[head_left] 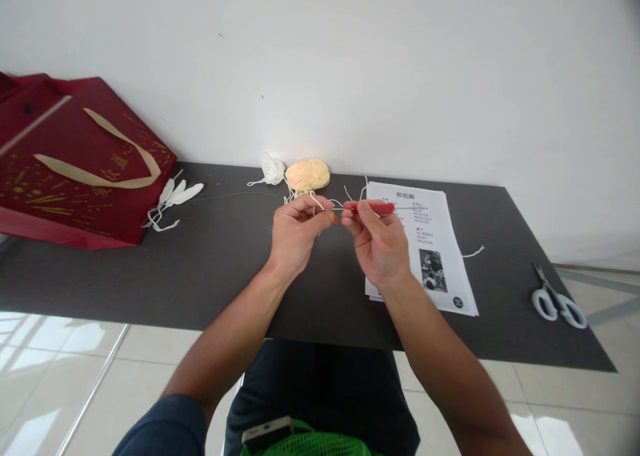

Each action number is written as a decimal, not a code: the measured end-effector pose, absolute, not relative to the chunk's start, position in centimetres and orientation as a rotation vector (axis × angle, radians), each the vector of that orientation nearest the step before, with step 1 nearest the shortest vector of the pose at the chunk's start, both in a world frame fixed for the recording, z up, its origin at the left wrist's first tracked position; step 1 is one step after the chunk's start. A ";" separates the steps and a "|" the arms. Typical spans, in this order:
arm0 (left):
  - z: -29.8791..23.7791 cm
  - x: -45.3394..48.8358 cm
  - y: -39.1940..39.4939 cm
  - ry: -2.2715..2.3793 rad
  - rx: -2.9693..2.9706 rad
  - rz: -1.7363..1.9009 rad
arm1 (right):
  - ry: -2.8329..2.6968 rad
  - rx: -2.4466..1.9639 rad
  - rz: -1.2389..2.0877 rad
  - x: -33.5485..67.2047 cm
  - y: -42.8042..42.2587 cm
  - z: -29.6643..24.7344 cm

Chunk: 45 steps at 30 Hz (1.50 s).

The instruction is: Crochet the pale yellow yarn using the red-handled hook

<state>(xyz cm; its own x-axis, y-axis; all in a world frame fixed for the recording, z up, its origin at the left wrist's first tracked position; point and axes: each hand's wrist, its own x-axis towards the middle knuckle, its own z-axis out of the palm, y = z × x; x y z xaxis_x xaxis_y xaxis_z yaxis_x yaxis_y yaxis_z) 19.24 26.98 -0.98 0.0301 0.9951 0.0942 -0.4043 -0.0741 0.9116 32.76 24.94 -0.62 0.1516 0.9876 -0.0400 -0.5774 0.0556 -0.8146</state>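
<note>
My right hand is closed around the red handle of a crochet hook. The hook's thin metal shaft points left and meets the fingertips of my left hand. Those fingers pinch pale yarn, with a strand running over the index finger. A small orange piece shows by the left thumb; its kind is too small to tell. Whatever stitches are between the fingers are mostly hidden. Just behind the hands, a ball of cream-yellow yarn lies beside a smaller white yarn ball.
Printed sheets lie under and right of my right hand. Scissors with pale handles rest near the right edge of the dark table. At the left stand a dark red gift bag and white pieces with yarn tails. A wall is behind.
</note>
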 end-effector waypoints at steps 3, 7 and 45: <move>-1.2 19.3 27.1 0.788 0.991 1.430 | -0.599 -0.785 1.336 32.6 25.0 -0.7; -1.5 19.4 27.2 0.751 1.019 1.451 | -0.538 -0.765 1.396 32.3 25.1 -0.8; -1.8 20.2 26.9 0.829 0.953 1.511 | -0.613 -0.823 1.170 30.8 24.5 -1.5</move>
